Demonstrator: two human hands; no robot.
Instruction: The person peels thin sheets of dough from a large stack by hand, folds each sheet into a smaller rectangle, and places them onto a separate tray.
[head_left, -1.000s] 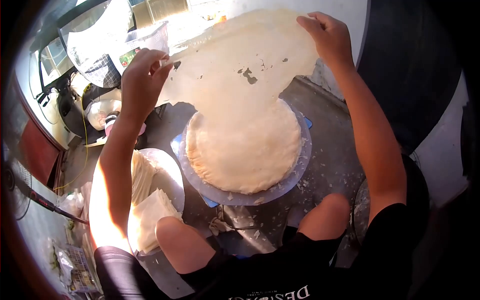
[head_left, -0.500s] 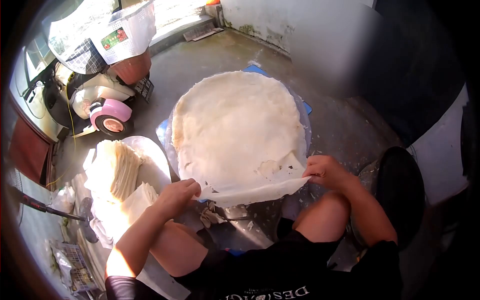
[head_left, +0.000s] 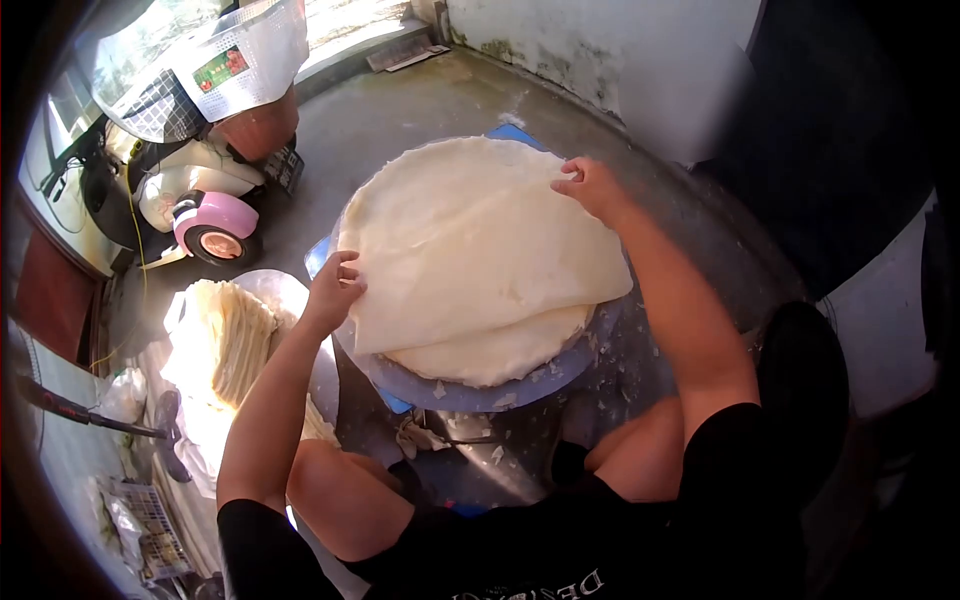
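A stack of large, round, pale thin sheets (head_left: 480,365) lies on a round board (head_left: 440,398) in the middle. The top sheet (head_left: 480,250) is partly folded away from me, with its straight fold across the near side and the layer below showing. My left hand (head_left: 337,290) is closed at the left edge of the top sheet, fingers bent. My right hand (head_left: 592,188) reaches farther out and pinches the sheet at its upper right. Little of the sheet shows between the fingers of either hand.
At the left, folded pale sheets (head_left: 215,345) are piled on a round tray (head_left: 275,290). Behind them stand a scooter with a pink fender (head_left: 222,215) and a white basket (head_left: 235,70). Blue corners (head_left: 515,135) stick out under the board. Flakes dot the floor.
Both hands have moved away from my body, the right one farthest, carrying the near edge of the top sheet over. The near rim of the board and the lower layer have come into view.
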